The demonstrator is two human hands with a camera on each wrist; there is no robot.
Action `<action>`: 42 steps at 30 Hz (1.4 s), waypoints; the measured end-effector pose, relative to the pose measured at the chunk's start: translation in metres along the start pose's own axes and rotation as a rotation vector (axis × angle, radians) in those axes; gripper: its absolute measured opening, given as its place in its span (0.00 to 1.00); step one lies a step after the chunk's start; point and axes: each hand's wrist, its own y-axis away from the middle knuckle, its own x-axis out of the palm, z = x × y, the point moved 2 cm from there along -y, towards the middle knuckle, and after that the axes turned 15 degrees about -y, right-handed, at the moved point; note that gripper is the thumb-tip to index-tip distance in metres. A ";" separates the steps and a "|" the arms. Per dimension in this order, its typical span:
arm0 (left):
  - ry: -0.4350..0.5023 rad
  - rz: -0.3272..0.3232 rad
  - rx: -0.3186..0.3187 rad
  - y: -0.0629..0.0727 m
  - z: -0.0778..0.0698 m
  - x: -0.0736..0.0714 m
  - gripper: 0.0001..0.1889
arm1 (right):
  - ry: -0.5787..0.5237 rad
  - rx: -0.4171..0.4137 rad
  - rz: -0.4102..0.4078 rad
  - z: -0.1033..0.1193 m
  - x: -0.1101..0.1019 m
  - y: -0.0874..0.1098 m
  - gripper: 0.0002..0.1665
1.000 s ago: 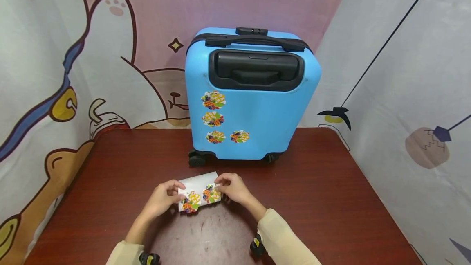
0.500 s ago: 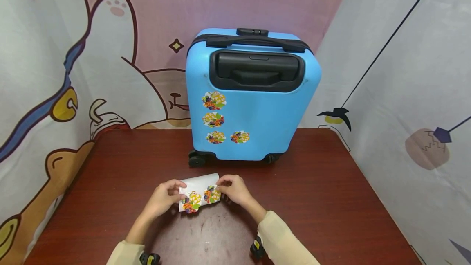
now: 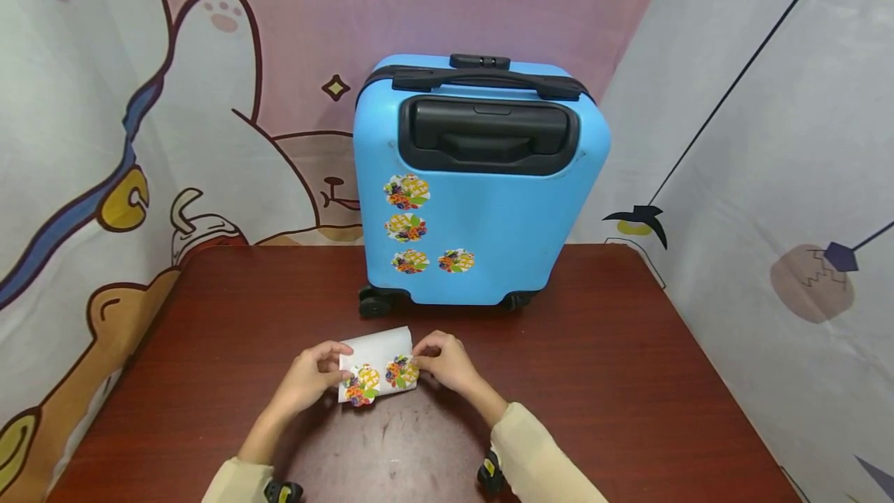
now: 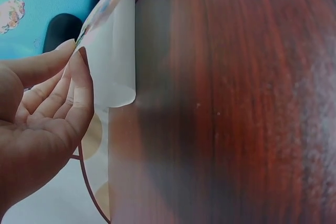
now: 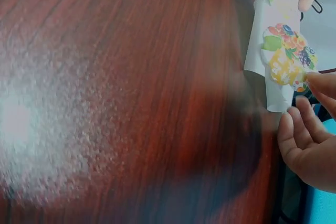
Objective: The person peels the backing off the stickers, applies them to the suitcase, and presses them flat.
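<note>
A white sticker sheet [image 3: 377,348] is held up over the table's near middle, bent along its length. My left hand [image 3: 312,377] pinches its left end between thumb and fingers, beside one fruit-patterned sticker [image 3: 362,385]. At the other end, thumb and finger of my right hand [image 3: 449,365] pinch the edge of a second fruit sticker [image 5: 287,56]. In the right wrist view this sticker juts past the sheet's edge, and the other right fingers hang curled below the sheet. Behind stands a blue suitcase [image 3: 503,231] bearing several similar stickers, one a lower-row sticker [image 3: 456,261].
The suitcase stands upright on black wheels [image 3: 375,303] at the back of a dark red-brown wooden table [image 3: 615,379]. A cartoon-printed cloth [image 3: 293,45] hangs behind and along both sides. Cream sleeves [image 3: 538,449] cover both forearms.
The right fingers have shifted slightly at the sheet's right end and now touch only the sticker's edge; more of that sticker shows. The left hand and suitcase stay put.
</note>
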 end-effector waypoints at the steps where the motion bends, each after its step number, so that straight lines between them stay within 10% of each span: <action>1: 0.001 -0.002 0.004 0.000 0.000 0.000 0.13 | -0.010 0.003 0.011 0.000 0.000 0.000 0.02; 13: -0.016 0.034 0.013 0.003 0.004 -0.003 0.12 | -0.108 0.044 0.072 0.005 -0.005 0.003 0.04; 24: -0.160 -0.103 0.002 0.004 -0.012 -0.011 0.10 | -0.120 0.017 0.096 0.050 -0.013 0.011 0.02; 42: -0.105 0.027 0.144 -0.008 -0.033 0.030 0.02 | -0.181 0.015 0.123 0.048 -0.012 0.010 0.03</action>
